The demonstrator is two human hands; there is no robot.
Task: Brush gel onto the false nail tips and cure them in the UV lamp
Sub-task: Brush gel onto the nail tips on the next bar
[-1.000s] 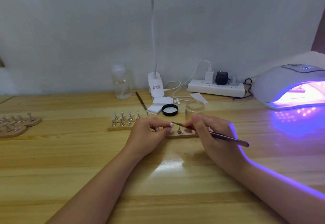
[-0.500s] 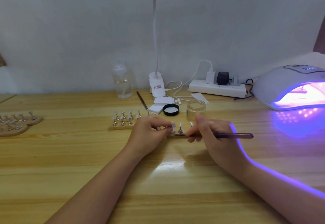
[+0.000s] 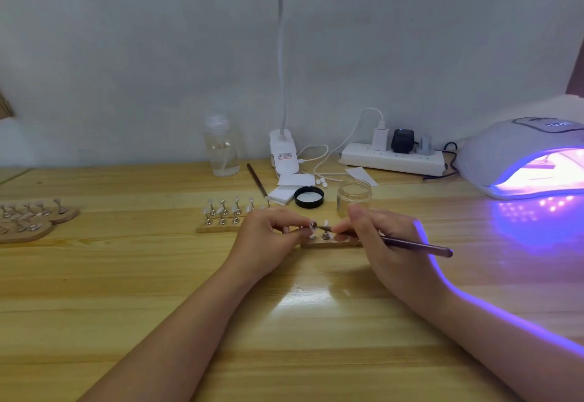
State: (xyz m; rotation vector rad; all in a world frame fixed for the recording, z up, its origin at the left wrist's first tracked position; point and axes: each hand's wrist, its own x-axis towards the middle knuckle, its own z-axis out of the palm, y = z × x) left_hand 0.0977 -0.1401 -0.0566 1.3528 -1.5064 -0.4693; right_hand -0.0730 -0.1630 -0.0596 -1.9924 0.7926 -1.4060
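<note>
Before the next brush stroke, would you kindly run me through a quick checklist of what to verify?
1. Right hand grips the brush: ok.
2. Left hand steadies the nail tip: ok.
3. Brush tip meets that nail tip: ok.
4. Gel jar open, lid beside it: ok.
5. UV lamp lit: ok.
6. Gel loaded on the bristles: cannot tell.

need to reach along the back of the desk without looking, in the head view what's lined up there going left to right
Clear bottle → white clip-lamp base → white power strip with its plugs → lit UV lamp at the far right.
</note>
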